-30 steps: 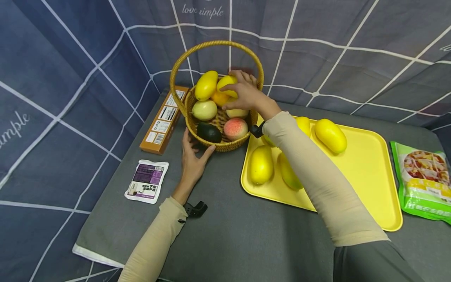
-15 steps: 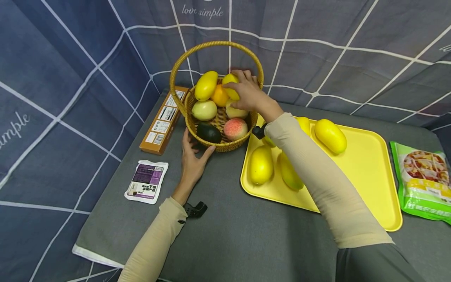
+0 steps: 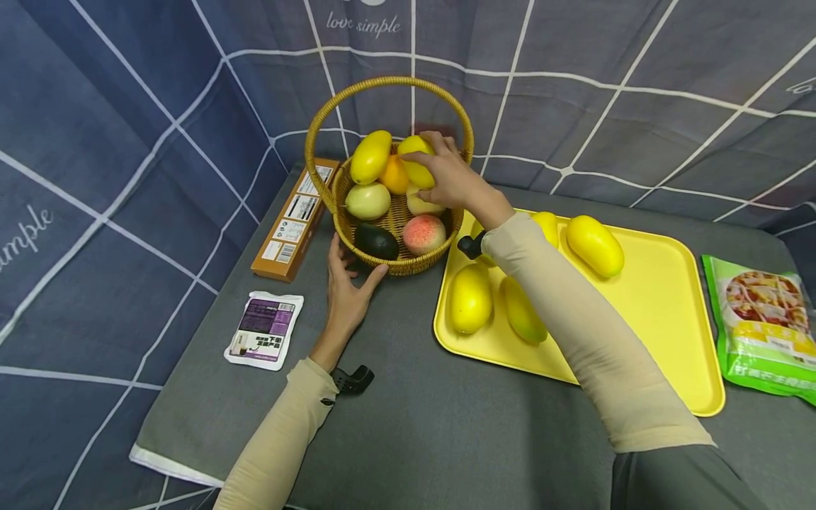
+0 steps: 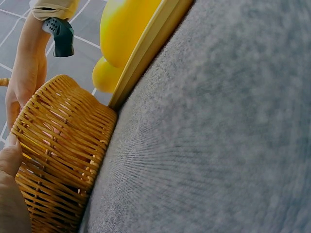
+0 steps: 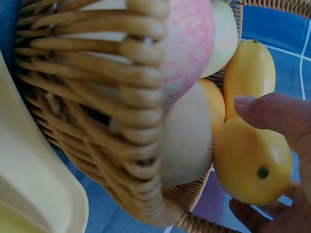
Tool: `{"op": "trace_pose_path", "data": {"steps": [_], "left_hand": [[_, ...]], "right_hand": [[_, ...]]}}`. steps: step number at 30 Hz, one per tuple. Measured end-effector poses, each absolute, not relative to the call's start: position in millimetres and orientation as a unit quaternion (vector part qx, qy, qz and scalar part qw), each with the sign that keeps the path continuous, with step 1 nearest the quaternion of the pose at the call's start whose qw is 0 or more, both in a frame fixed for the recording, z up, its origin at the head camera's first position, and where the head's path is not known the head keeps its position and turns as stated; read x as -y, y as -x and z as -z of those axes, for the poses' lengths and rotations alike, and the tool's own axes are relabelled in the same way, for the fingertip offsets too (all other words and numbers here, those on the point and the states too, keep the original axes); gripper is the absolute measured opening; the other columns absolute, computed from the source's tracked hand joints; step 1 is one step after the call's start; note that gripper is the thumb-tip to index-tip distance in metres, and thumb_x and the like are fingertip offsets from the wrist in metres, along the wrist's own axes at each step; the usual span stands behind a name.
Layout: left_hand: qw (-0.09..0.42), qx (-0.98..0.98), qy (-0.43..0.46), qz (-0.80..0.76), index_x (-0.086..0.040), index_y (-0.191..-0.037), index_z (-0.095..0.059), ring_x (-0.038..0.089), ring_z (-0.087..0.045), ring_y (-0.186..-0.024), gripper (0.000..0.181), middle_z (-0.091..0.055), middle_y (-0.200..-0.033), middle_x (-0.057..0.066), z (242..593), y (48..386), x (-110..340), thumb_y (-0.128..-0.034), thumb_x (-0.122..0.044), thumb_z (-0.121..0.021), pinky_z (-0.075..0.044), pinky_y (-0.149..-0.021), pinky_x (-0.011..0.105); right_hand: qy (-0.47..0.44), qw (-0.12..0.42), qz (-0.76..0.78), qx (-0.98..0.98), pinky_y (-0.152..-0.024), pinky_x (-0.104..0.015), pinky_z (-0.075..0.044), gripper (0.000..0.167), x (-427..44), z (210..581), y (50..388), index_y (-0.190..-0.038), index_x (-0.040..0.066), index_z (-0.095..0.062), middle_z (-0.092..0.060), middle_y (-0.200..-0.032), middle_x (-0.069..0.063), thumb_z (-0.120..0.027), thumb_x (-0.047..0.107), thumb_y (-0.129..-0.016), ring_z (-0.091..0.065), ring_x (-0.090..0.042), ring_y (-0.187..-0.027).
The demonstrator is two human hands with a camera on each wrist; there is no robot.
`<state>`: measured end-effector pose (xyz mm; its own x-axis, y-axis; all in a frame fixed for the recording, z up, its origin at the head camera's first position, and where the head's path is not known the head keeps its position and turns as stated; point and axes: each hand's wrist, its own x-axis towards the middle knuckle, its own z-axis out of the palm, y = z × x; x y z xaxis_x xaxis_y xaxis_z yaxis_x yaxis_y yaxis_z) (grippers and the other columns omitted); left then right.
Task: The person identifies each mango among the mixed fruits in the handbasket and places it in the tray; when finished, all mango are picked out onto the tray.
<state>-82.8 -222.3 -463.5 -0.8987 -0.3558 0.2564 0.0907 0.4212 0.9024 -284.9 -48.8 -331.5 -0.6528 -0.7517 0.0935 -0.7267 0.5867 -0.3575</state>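
At upper centre, the right hand [image 3: 452,177] curves its fingers round a mango [image 5: 250,162] in the basket [image 3: 411,266], which the left hand [image 3: 346,301], fingers spread, seemingly steadies.

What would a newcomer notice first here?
Probably the wicker basket at the back, with its tall handle. Inside, the pink fruit stands out at front right, while the right hand spans a yellow fruit at back right. Right of the basket, a yellow tray bears more yellow fruits.
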Motion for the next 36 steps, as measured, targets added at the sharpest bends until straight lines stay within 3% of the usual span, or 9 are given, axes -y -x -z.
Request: {"op": "trace_pose_path", "data": {"steps": [7, 14, 22, 30, 36], "left_hand": [[0.211, 0.817, -0.080, 0.531, -0.020, -0.158, -0.007, 0.028, -0.043, -0.128, 0.098, -0.035, -0.148, 0.015, 464, 83, 222, -0.0879, -0.034, -0.074, -0.039, -0.096, 0.040], [0.212, 0.815, -0.077, 0.534, -0.024, -0.158, -0.007, 0.028, -0.042, -0.129, 0.098, -0.034, -0.149, 0.013, 464, 83, 222, -0.0878, -0.036, -0.073, -0.039, -0.096, 0.041], [0.210, 0.815, -0.080, 0.535, -0.024, -0.158, -0.007, 0.027, -0.043, -0.129, 0.097, -0.035, -0.148, 0.013, 464, 83, 223, -0.0882, -0.035, -0.073, -0.039, -0.096, 0.040], [0.209, 0.813, -0.082, 0.538, -0.020, -0.158, -0.007, 0.026, -0.042, -0.128, 0.098, -0.035, -0.148, 0.014, 463, 84, 223, -0.0881, -0.031, -0.074, -0.039, -0.096, 0.037], [0.204, 0.811, -0.085, 0.541, -0.022, -0.158, -0.007, 0.027, -0.042, -0.129, 0.097, -0.034, -0.149, 0.013, 462, 83, 223, -0.0884, -0.028, -0.074, -0.039, -0.096, 0.039]], "right_hand": [[0.400, 0.042, 0.215, -0.890, -0.121, -0.051, -0.012, 0.065, 46, 334, 283, -0.145, 0.018, -0.049, -0.018, -0.157, -0.019, -0.075, 0.021, -0.085, -0.018, -0.037, -0.146], [0.384, 0.052, 0.254, -0.886, -0.113, -0.055, -0.029, 0.071, 43, 336, 281, -0.146, 0.020, -0.048, -0.021, -0.157, -0.018, -0.078, 0.032, -0.083, -0.023, -0.039, -0.143], [0.389, 0.034, 0.292, -0.873, -0.112, -0.051, -0.032, 0.073, 38, 337, 276, -0.145, 0.020, -0.048, -0.028, -0.153, -0.019, -0.080, 0.034, -0.081, -0.029, -0.036, -0.141], [0.417, 0.013, 0.337, -0.844, -0.101, -0.047, -0.042, 0.073, 26, 330, 255, -0.144, 0.020, -0.049, -0.031, -0.151, -0.016, -0.081, 0.031, -0.079, -0.039, -0.033, -0.133], [0.453, 0.005, 0.372, -0.810, -0.106, -0.045, -0.041, 0.073, 9, 331, 235, -0.144, 0.014, -0.049, -0.028, -0.156, -0.012, -0.080, 0.027, -0.080, -0.036, -0.028, -0.140]]}}
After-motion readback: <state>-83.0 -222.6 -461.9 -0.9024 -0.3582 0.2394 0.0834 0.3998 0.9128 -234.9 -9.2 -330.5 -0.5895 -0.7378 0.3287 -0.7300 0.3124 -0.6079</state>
